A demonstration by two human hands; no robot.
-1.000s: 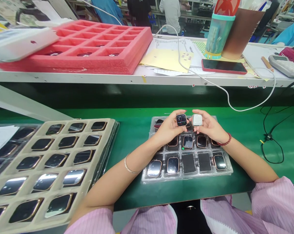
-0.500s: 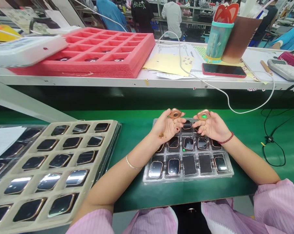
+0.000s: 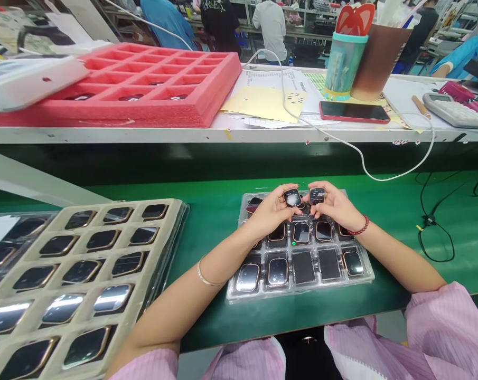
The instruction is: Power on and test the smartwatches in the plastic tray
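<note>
My left hand (image 3: 276, 211) is closed on a smartwatch body (image 3: 291, 198) with a gold rim, its dark screen facing me. Beside it, my right hand (image 3: 336, 208) grips a second smartwatch body (image 3: 317, 196), also screen toward me. Both hands are over the far part of a clear plastic tray (image 3: 233, 295). Several more watch bodies, such as this one (image 3: 277, 271), lie in the tray's pockets. Two pockets in the near row show only dark lining (image 3: 303, 267). My hands hide part of the far row.
At left, a cream tray (image 3: 141, 258) holds several watch bodies. Above the bench, a shelf (image 3: 207, 135) bears a pink foam tray (image 3: 207, 108), a phone (image 3: 354, 112), papers, a teal cup (image 3: 345, 66) and a calculator (image 3: 456, 111). A white cable (image 3: 361, 158) droops off its edge. Black cables (image 3: 431, 219) lie at right.
Both watch bodies have been turned over: their round sensor backs faced me, now their screens do. My palms have rolled from facing up to facing inward. The view has shifted slightly.
</note>
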